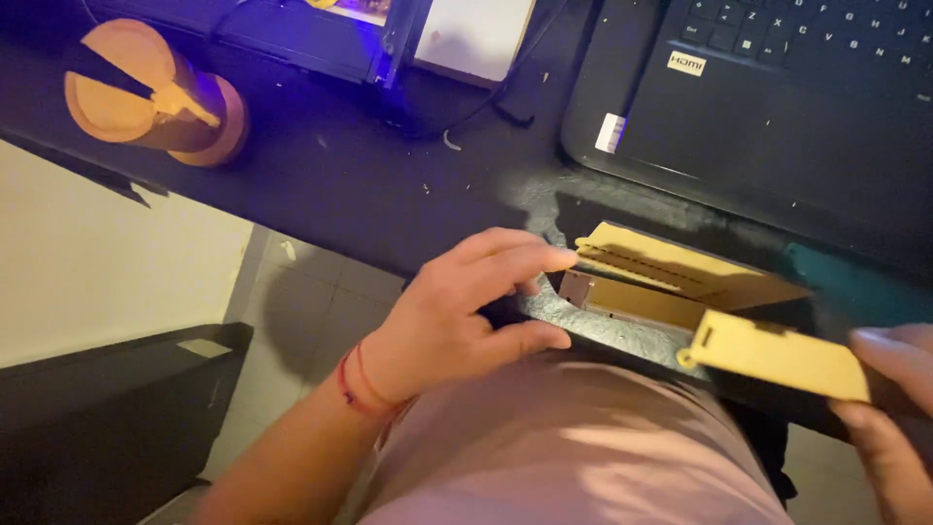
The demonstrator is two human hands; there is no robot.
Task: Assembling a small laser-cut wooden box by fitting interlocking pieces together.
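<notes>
Matt yellow wooden panel

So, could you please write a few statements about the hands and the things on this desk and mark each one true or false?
1. The right hand holds a flat yellow piece by one end. True.
2. The left hand rests on the laptop's keyboard. False: it is at the front edge of the black desk, its fingertips by the yellow sheet lying there.
3. An open black laptop sits at the upper right. True.
4. The orange spool-like object stands upright on the floor. False: it lies on its side on the desk, upper left.
5. The left wrist wears a red string bracelet. True.
</notes>
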